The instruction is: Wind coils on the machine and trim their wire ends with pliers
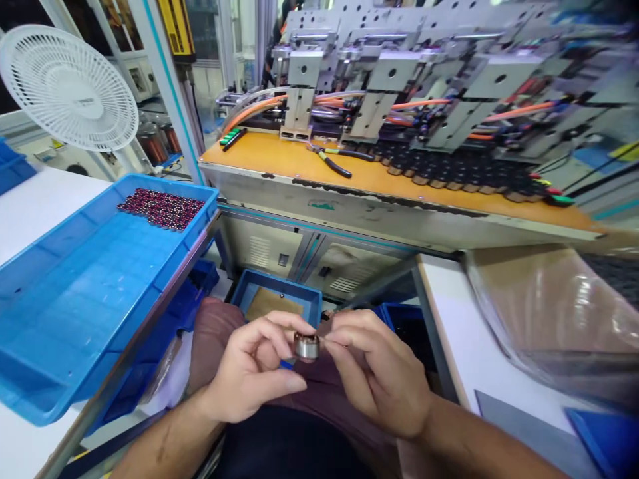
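A small motor stator (pixel 306 346), a silvery ring with copper windings along its upper side, is held above my lap. My left hand (pixel 254 366) grips it between the fingers, with the thumb stretched out below. Just to its right, my right hand (pixel 377 369) has thumb and forefinger pinched together beside the stator. A thin copper-coloured wire end seems to show at those fingertips, though it is very small. The remaining fingers of my right hand are curled.
On my left stands a long blue tray (pixel 90 279) with several wound parts (pixel 162 207) at its far end. Ahead, the machine's orange ledge (pixel 279 153) carries pliers (pixel 334 163) and rows of black-topped parts (pixel 449 173). A blue bin (pixel 312 303) sits below; plastic-wrapped cardboard (pixel 539 299) lies right.
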Demonstrator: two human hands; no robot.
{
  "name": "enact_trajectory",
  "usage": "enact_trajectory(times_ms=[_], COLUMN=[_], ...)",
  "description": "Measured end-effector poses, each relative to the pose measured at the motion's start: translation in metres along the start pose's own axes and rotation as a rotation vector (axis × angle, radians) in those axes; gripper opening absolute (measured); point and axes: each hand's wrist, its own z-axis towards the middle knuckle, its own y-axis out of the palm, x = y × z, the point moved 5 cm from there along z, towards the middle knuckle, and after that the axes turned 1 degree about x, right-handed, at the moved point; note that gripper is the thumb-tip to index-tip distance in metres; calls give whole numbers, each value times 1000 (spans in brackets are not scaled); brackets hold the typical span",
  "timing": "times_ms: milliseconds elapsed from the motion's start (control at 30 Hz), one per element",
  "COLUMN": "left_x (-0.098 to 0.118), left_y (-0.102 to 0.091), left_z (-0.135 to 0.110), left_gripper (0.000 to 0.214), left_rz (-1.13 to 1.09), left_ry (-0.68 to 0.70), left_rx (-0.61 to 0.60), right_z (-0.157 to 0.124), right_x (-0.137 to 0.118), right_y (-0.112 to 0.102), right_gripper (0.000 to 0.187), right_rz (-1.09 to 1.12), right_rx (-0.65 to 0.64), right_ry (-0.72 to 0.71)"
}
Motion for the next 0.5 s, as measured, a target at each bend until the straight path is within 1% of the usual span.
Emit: enact_trajectory(times_ms=[67, 133, 200, 267, 300, 333, 367, 500], left_x=[0, -3, -12, -22, -25, -27, -27, -25], left_y=[-1, -3, -3, 1, 2, 3, 4, 2], left_z=[3, 6, 7, 6, 5, 4, 4, 5], left_gripper=[28, 30, 37, 47, 47, 45, 43, 34], left_rz=[-79, -123, -104, -79, -72, -66, -60, -32], left_ry=[15, -31, -183, -360, -425, -462, -473, -449], left_rx=[7, 39, 29, -59, -104, -134, -141, -77], right_z=[0, 1, 2, 3, 3, 3, 3, 1], right_x=[0, -1, -3, -4, -4, -4, -4, -4], right_y=[-1, -2, -3, -5, -5, -6, -7, -9], right_gripper=[14, 12, 11, 10, 9, 8, 8, 8], right_rz=[49, 103, 133, 138, 133, 125, 118, 73], right_rx=[-4, -17, -36, -56, -63, -69, -73, -60], right_ry=[-15, -71, -120, -133, -131, -128, -124, -130])
